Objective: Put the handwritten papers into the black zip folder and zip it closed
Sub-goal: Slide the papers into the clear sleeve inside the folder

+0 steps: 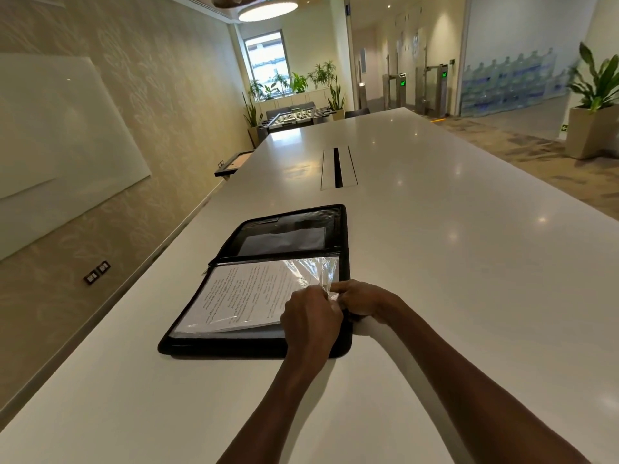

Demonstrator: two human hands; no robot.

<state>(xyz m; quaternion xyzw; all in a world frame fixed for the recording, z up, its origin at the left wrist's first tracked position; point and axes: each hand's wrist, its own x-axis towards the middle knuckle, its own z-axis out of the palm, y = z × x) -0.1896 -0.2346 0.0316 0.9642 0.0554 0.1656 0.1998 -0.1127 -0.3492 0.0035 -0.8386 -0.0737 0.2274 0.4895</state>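
Fingers [324, 294] of the left hand [310, 316] curl round the near right corner of a clear plastic sleeve [311, 269], pinching it, and the right hand [363, 298] meets it from the other side, its fingers also curled on the same crinkled corner of plastic. Both hands sit over the right edge of the black zip folder [258, 348], which lies spread open on the white table [435, 229], close to the table's left edge. The nearer half of the folder holds the handwritten papers [241, 293]; they lie flat under the clear sleeve, their lines of writing running across the page, and the sleeve is lifted and wrinkled at the corner where the hands grip it. The farther half of the folder [288, 229] shows a dark inner pocket with a grey panel. The folder's zip runs unzipped round its rim, with a small pull [204, 272] showing at the left by the fold. Beyond the folder, a narrow cable slot [337, 167] is set into the tabletop. A whiteboard [60, 135] hangs on the wall to the left, and potted plants [596, 85] stand on the right and at the far end of the room near a window [268, 56].
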